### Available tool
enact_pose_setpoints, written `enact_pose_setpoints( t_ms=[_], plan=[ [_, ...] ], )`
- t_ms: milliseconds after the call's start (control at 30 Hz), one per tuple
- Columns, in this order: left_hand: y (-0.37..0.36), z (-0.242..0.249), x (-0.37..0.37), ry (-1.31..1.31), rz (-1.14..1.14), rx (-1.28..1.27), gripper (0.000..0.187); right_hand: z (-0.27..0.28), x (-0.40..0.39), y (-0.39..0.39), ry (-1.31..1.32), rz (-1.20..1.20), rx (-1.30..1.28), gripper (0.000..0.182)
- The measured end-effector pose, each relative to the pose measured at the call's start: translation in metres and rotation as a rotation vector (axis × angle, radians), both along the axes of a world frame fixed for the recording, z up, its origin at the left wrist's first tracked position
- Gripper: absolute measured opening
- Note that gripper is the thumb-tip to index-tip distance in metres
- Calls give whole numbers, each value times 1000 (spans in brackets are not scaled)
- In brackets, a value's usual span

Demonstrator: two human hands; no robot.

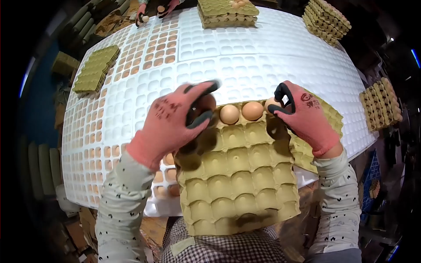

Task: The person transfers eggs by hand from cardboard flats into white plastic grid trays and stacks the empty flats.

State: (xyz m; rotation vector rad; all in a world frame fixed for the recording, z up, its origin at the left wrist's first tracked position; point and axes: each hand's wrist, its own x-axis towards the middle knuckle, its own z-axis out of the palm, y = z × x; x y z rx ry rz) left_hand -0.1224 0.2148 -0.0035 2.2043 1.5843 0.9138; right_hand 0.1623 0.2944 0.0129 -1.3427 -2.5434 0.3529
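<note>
A yellowish cardboard egg tray [237, 182] lies close in front of me, its near rows of cups bare. Two brown eggs [229, 114] sit in its far row. My left hand [166, 116], in a pink glove with dark fingertips, curls around a brown egg [205, 104] by the tray's far left corner. At the far right end of that row, my right hand [309, 116], gloved alike, pinches a pale egg [272, 105] between thumb and fingers. Another cardboard tray [322, 118] lies partly beneath my right hand and the first tray.
White moulded trays [197, 72] cover the wide table, with brown eggs [162, 47] in many left-hand pockets. Cardboard trays stand in stacks at the back [228, 19], back right [326, 22], right [380, 105] and left [96, 69]. Across the table, another person's gloved hands [142, 17] hold eggs.
</note>
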Motion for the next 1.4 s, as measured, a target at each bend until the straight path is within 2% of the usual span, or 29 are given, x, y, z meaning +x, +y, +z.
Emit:
enact_pose_setpoints(
  t_ms=[67,133,167,200,267,333,367,400,467,500,533,567,600,667,733,767,800,833,867,900,1000,1067,1133,1167,1267,1333,1400],
  plan=[
    [8,-1,7,301,-18,74,49,1,-9,-8,46,8,-29,48],
    [15,-9,23,472,-40,33,43,0,-16,-14,64,31,2,52],
    [16,-8,32,534,-51,13,44,13,-23,-21,16,-15,-134,59],
    [14,-9,38,594,-60,-17,46,7,-28,-23,-38,-15,-49,60],
    [19,-27,33,463,-25,172,53,-17,-32,-26,-142,7,82,62],
    [11,-18,14,248,23,85,52,-34,-30,-16,-7,-21,45,65],
    [-2,-7,-3,-3,-41,83,52,-40,-27,-12,80,-3,70,64],
    [-26,-3,-21,-139,2,115,51,-46,-18,-12,167,3,101,62],
    [-88,8,-74,-463,-79,-184,53,-58,2,-17,593,-263,-44,57],
    [-122,-4,-101,-576,-57,-303,57,-44,-8,-40,639,-314,17,52],
    [-160,-15,-127,-550,23,-316,57,-27,-20,-65,622,-317,28,51],
    [-199,-33,-150,-494,105,-441,58,-4,-36,-99,477,-293,42,57],
    [-237,-51,-174,-430,180,-569,58,13,-68,-142,678,-153,-250,67],
    [-303,-87,-196,-111,222,-669,60,18,-131,-213,334,123,-348,70],
    [-332,-102,-188,504,273,-699,62,4,-194,-274,92,361,-344,66],
    [-344,-123,-191,408,358,-588,61,-27,-218,-292,33,352,-416,59],
    [-348,-129,-192,422,348,-581,61,-60,-239,-306,-55,276,-381,58],
    [-353,-130,-190,392,379,-581,61,-91,-250,-313,-120,284,-192,62],
    [-356,-131,-192,365,412,-578,61,-114,-254,-315,-188,312,-105,55],
    [-362,-134,-200,303,438,-518,62,-131,-252,-318,-212,309,-122,56],
    [-371,-139,-232,99,577,-334,55,-135,-238,-321,-205,270,-113,58],
    [-378,-173,-246,272,597,-89,51,-138,-232,-319,-201,215,36,56],
    [-382,-201,-250,293,540,-125,50,-168,-222,-318,-208,199,134,54],
    [-383,-205,-250,298,525,-144,49,-171,-222,-325,-192,143,71,52],
    [-386,-213,-253,258,545,-148,49,-92,-221,-344,-39,257,95,51],
    [-384,-204,-250,244,530,-195,52,-29,-193,-341,21,93,175,53],
    [-383,-202,-248,169,564,-177,52,10,-144,-321,-77,-82,191,67]
  ],
)
